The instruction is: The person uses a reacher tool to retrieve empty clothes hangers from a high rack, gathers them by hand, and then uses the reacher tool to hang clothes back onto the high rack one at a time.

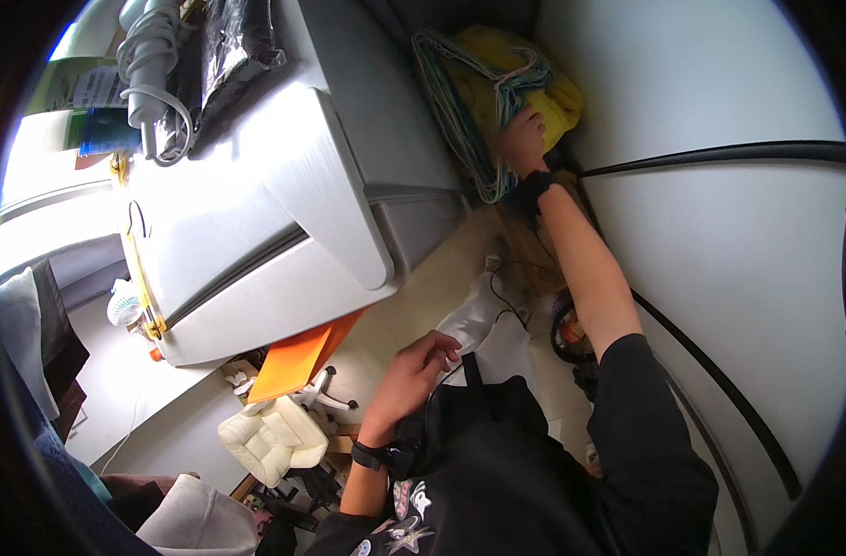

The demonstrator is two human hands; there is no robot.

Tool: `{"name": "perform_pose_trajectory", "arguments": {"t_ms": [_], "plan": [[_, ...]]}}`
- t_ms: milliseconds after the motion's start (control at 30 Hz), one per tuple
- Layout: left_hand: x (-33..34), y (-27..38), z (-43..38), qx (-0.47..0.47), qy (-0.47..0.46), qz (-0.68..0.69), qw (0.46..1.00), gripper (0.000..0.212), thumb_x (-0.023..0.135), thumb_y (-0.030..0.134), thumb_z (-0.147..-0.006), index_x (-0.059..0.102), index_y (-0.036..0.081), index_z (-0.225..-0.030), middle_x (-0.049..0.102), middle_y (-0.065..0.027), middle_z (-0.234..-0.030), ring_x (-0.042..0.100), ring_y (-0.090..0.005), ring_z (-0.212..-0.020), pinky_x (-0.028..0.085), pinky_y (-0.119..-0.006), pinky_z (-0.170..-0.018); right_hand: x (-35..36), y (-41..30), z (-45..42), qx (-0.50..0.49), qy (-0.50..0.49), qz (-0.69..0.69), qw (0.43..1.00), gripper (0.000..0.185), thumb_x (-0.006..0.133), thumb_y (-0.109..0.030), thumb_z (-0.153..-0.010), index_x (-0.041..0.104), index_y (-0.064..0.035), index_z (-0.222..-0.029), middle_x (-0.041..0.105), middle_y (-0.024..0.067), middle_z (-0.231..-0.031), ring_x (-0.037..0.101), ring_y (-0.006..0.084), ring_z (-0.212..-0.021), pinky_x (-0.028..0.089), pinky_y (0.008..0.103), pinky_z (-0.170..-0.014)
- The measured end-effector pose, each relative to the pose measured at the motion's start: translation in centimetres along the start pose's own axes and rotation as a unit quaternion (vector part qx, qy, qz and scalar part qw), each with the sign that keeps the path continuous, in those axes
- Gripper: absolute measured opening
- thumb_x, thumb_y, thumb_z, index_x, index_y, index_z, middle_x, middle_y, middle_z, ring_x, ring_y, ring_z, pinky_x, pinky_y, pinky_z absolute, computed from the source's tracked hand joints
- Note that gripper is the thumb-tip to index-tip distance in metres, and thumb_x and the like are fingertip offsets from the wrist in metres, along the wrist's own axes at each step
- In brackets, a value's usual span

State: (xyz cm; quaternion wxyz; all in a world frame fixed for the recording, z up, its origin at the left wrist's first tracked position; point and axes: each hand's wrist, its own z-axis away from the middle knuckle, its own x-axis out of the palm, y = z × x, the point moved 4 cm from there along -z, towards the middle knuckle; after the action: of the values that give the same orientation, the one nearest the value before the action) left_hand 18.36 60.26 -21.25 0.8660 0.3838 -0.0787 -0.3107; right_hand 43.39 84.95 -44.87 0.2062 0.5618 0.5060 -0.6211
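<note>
My right hand (524, 139) reaches to the bundle of thin wire clothes hangers (478, 167), its fingers bent at the bundle's edge; whether they grip it is unclear. A yellow bag (562, 104) lies behind and beside the hangers, in the gap between a grey-white cabinet and a tall white panel. My left hand (426, 365) is held in front of my body with fingers loosely curled and nothing seen in it. Below that hand, white plastic-like material (510, 347) shows near the floor, with a black cord across it.
The grey-white cabinet (256, 201) stands at the left, with a white corded appliance (145, 69) and black plastic packaging (235, 55) on it. White doors or panels (729, 229) rise at the right. An orange sheet (294, 361) and a cream chair (277, 438) are at the lower left.
</note>
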Motion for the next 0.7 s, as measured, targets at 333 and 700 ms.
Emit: {"name": "perform_pose_trajectory", "arguments": {"t_ms": [333,700], "plan": [[-1.0,-0.3,-0.6,-0.041,0.029,-0.001,0.999,0.019,0.046,0.005,-0.093,0.057,-0.001,-0.107,0.063,-0.0070,-0.089,0.057,-0.0130,-0.080,0.048,-0.027,-0.077,2.5,-0.7,-4.1,0.084,-0.145,-0.060,0.984,0.092,0.078,-0.052,-0.068,0.039,0.0109,-0.123,0.053,0.0301,-0.117,0.055,0.0410,-0.108,0.049,0.0479,-0.086],[-1.4,0.1,-1.4,-0.048,0.029,0.013,0.998,0.019,0.047,0.005,-0.093,0.058,-0.001,-0.107,0.063,-0.0071,-0.091,0.058,-0.0131,-0.080,0.048,-0.026,-0.076,6.4,2.5,-5.9,0.090,-0.214,-0.156,0.960,0.064,0.075,-0.036,-0.073,0.047,0.0099,-0.108,0.064,0.0289,-0.097,0.063,0.0423,-0.091,0.052,0.0489,-0.076]]}}
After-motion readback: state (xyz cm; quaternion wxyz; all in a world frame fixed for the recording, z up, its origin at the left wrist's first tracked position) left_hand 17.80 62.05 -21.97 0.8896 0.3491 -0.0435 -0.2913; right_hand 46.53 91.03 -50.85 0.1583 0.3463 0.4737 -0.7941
